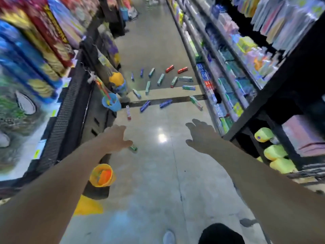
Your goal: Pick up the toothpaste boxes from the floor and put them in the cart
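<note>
So both arms are stretched out over the aisle floor (pixel 158 173), and the right hand (pixel 200 136) is loose with fingers spread, holding nothing, while the left hand (pixel 117 138) hangs over a small green box (pixel 133 148) lying on the floor, though it's too blurry to tell if the fingers actually have it. The toothpaste boxes (pixel 161 88) are scattered on the floor further up the aisle between the shelves (pixel 228 71), well away from both hands. There's a yellow bucket (pixel 102 175) and a blue bucket (pixel 111 103) along the left side.
</note>
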Demonstrator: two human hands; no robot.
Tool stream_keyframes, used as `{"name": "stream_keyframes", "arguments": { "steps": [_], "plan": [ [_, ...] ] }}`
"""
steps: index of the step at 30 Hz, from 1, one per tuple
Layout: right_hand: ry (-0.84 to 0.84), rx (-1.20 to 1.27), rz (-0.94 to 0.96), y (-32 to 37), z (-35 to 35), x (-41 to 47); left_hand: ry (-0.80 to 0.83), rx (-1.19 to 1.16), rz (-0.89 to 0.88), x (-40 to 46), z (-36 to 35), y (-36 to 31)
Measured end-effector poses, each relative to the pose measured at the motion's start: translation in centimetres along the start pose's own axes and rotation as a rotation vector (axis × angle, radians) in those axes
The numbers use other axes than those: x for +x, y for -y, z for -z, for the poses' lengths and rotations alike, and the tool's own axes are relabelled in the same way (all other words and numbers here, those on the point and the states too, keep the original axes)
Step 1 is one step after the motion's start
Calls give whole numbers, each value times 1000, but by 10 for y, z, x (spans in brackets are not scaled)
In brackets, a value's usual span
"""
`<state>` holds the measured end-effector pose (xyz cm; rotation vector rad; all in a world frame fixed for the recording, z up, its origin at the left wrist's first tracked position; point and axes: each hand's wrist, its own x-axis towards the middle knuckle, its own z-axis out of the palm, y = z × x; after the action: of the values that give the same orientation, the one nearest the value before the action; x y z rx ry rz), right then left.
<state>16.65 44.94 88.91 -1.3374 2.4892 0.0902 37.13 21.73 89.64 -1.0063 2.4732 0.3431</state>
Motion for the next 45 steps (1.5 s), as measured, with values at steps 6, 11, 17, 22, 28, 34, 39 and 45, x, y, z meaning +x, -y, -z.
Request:
{"name": "stream_keyframes", "arguments": {
  "steps": [6, 11, 17, 22, 28, 34, 39, 45],
  "plan": [
    [43, -52, 102, 9, 1, 75, 34, -25, 116, 30, 8, 14],
    [81, -70, 153, -22, 16, 162, 62, -38, 182, 89, 24, 4],
    [115, -115, 235, -53, 57, 279, 87, -103, 254, 178, 68, -17],
    [111, -176, 308, -56, 79, 368, 93, -176, 303, 239, 95, -20],
    [122, -204, 412, -30, 85, 467, 91, -206, 318, 308, 116, 1],
    [180, -222, 479, 11, 77, 580, 139, -345, 398, 404, 114, 60],
    [217, -223, 473, 39, 66, 689, 215, -366, 431, 493, 118, 105],
    [234, -232, 496, 52, 29, 804, 268, -408, 481, 586, 92, 146]
  ]
}}
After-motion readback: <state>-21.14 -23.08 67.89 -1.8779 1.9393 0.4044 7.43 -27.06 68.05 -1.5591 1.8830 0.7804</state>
